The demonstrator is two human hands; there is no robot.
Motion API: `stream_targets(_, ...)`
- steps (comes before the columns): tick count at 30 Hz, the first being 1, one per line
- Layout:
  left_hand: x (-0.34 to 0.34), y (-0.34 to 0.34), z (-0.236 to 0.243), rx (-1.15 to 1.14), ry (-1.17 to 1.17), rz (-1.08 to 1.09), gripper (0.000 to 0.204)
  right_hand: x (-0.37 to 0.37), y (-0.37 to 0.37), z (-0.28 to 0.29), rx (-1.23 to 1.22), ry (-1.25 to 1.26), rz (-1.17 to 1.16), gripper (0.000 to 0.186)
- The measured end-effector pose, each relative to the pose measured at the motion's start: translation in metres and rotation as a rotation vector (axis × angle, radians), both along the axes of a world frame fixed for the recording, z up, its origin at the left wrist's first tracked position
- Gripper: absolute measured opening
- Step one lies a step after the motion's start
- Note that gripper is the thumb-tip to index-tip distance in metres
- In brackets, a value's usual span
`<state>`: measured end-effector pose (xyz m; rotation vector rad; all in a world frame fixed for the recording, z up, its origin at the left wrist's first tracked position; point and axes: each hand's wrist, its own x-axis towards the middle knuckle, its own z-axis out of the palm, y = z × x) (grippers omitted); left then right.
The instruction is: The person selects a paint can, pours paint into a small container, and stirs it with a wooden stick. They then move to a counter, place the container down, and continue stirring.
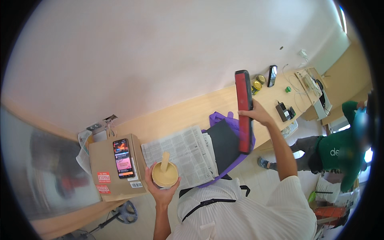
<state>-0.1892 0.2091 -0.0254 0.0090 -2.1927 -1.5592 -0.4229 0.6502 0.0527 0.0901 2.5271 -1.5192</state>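
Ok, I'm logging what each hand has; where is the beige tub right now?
In the head view, the beige tub is below and left of centre, in the left hand, overlapping the newspaper and just right of the cardboard box.

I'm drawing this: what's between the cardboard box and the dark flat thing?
In the head view, newspapers lie between the cardboard box and the dark flat thing. The left hand holds a tan cup partly in front of them.

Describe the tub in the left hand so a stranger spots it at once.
Find the wooden table along the wall, then the newspaper on it. At the newspaper's lower left, near the cardboard box, the left hand holds the tub. Unlike either, it is round and cream-coloured, with a flat stick in it.
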Motion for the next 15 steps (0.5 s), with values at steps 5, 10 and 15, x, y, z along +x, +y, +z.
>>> stream_targets(5, 0.001, -0.008, 0.01, -0.04, 0.019, -0.038, 0.133, -0.046, -0.049, -0.094, -0.514, -0.259, -0.466, 0.069)
stream_targets(10, 0.001, -0.001, 0.016, -0.054, 0.026, -0.078, 0.135, -0.117, -0.077, -0.165, -0.678, -0.262, -0.719, 0.067)
stream_targets(15, 0.0, 0.015, 0.011, -0.011, 0.008, -0.075, 0.138, -0.151, -0.092, -0.197, -0.558, -0.258, -0.992, 0.093)
